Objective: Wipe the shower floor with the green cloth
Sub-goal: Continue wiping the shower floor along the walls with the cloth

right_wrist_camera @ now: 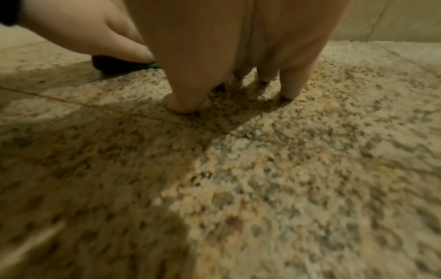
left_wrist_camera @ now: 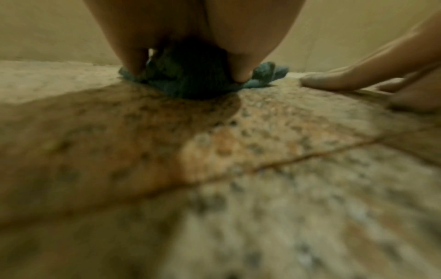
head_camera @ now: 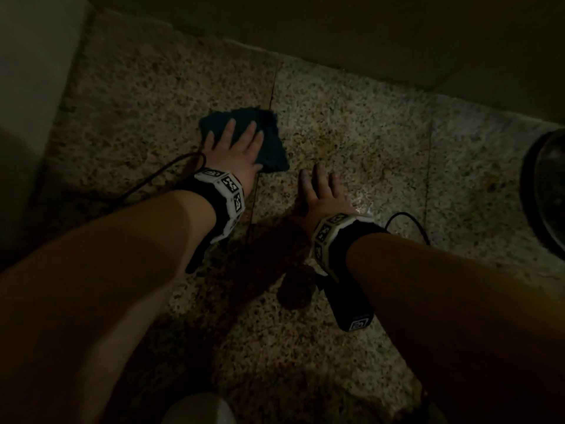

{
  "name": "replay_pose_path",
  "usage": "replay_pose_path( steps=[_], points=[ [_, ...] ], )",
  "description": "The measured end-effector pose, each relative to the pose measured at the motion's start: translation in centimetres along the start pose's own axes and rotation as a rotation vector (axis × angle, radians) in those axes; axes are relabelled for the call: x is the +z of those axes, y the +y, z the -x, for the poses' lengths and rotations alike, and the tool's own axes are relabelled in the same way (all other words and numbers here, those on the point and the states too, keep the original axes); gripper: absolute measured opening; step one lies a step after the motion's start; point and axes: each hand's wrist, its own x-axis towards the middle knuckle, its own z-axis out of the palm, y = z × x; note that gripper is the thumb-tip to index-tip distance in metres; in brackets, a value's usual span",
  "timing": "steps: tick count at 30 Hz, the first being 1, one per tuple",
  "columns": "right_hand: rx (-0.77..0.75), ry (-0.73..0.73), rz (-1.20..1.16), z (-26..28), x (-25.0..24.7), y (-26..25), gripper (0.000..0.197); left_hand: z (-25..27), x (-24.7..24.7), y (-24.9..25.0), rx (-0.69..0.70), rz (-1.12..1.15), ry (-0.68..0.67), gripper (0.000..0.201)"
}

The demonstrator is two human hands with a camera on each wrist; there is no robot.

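The dark green cloth [head_camera: 269, 142] lies bunched on the speckled granite shower floor [head_camera: 351, 123], across a grout line. My left hand [head_camera: 234, 145] lies flat on top of it with fingers spread, pressing it down. In the left wrist view the cloth [left_wrist_camera: 190, 83] bulges out under my fingers [left_wrist_camera: 241, 73]. My right hand [head_camera: 319, 191] rests flat on the bare floor just right of the cloth, fingers spread, holding nothing. In the right wrist view my fingertips [right_wrist_camera: 181, 105] touch the stone, and the cloth [right_wrist_camera: 119, 65] shows at the left under the left hand [right_wrist_camera: 95, 35].
A tiled wall [head_camera: 367, 35] runs along the far side of the floor. A pale upright surface [head_camera: 27, 102] stands at the left. A dark round object [head_camera: 547, 191] sits at the right edge. The floor looks wet and shiny near my right wrist.
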Motion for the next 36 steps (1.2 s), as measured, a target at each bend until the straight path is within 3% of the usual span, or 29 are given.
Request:
replay_pose_path(
  steps=[7, 12, 18, 23, 28, 36],
  points=[
    [0.017, 0.005, 0.048, 0.9, -0.6, -0.4, 0.086, 3.7, 1.9, -0.9, 0.026, -0.063, -0.04, 0.059],
    [0.048, 0.015, 0.206, 1.2, -1.9, -2.0, 0.089, 7.5, 4.6, -2.7, 0.01, -0.088, -0.071, 0.058],
    [-0.111, 0.122, 0.322, 0.7, -4.0, -4.6, 0.085, 10.6, 6.5, -3.8, -0.056, -0.029, -0.114, 0.059],
    [-0.121, 0.028, 0.36, 0.1, -3.3, -5.6, 0.09, 9.0, 5.5, -5.1, -0.042, -0.026, -0.138, 0.059],
    [-0.141, -0.048, 0.309, 0.2, -4.1, -5.0, 0.092, 4.4, 0.3, -5.6, -0.093, 0.076, -0.162, 0.059],
    [-0.14, -0.097, 0.238, -0.7, -3.9, -4.8, 0.1, 0.0, -1.2, -5.8, -0.131, 0.068, -0.068, 0.058]
  ],
)
